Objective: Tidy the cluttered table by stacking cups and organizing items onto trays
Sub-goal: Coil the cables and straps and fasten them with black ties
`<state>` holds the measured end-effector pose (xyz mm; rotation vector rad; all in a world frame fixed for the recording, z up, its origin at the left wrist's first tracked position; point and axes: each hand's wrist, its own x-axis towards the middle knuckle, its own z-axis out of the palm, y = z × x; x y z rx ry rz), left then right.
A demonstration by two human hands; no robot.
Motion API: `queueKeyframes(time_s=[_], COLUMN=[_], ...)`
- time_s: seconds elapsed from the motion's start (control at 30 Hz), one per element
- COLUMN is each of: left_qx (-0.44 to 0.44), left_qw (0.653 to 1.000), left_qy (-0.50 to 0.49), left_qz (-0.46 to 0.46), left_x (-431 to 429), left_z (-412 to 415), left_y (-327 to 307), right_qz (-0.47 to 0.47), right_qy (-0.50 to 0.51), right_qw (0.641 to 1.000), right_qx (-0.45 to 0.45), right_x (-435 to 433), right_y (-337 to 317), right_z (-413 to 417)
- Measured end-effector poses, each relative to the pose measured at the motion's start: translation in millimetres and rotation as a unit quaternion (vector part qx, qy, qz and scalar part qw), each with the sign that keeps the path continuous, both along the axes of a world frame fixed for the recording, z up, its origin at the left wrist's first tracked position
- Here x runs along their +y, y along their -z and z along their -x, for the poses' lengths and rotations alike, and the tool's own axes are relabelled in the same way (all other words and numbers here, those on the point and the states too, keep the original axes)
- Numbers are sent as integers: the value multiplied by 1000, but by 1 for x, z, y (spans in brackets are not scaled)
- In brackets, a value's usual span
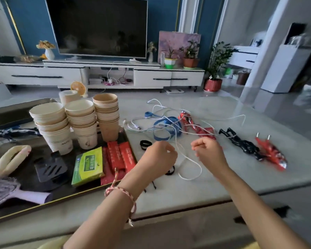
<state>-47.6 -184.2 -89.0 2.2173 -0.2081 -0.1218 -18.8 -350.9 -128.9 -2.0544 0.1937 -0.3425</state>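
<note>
Cups: three stacks of cups (82,119) were seen standing upright and close together at the far end of the near tray (61,199); stacking was judged done, or nearly so.
Tray contents: a green box (88,164), red packets (119,155) and a hairbrush (5,192) were already laid on that tray.
Second tray: a further tray (11,110) was seen behind the cups, its contents hidden.
Left hand: the left hand (160,153) was held above the table (223,180) with fingers curled, pinching a white cable (198,165).
Right hand: the right hand (208,150) was curled likewise, just beside the left, pinching the same cable.
Cable: its loop was left lying on the table below the hands, while its far part ran into the tangle.
Left to do: a tangle of cords with a blue strap (166,126), black hair ties (144,145), a black clip-like item (241,142) and a red pronged item (271,153) were still off the trays.
Progress: roughly halfway was judged reached; the cords were judged to be the step in hand.
</note>
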Motion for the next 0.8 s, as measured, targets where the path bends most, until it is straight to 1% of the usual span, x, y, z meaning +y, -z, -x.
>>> queueKeyframes(time_s=[0.1,0.17,0.27,0.33,0.4,0.5,0.6,0.7,0.73,0.8], left_qx=[39,72,84,85,87,72,54,58,60,52], left_qw=[999,993,973,961,955,963,960,946,943,945], left_qy=[-3,-22,-78,-102,-94,-76,-96,-122,-129,-136], left_qz=[33,94,202,244,268,248,257,294,301,291], left_x=[-34,-55,-78,-91,-97,-97,-92,-82,-79,-73], left_z=[-11,-17,-20,-25,-23,-29,-44,-54,-56,-58], left_y=[6,14,24,36,45,53,49,43,42,41], right_qz=[72,73,86,90,84,102,117,119,146,239], right_qy=[71,97,81,65,47,27,2,-37,-50,-63], right_qw=[995,993,992,992,994,994,993,992,988,968], right_qx=[-24,-9,41,54,42,26,25,-7,-23,-51], right_x=[-26,-41,-53,-60,-59,-58,-53,-37,-31,-18], right_y=[-4,3,19,25,23,24,32,38,41,46], right_z=[0,4,10,5,0,-4,-7,-2,0,-3])
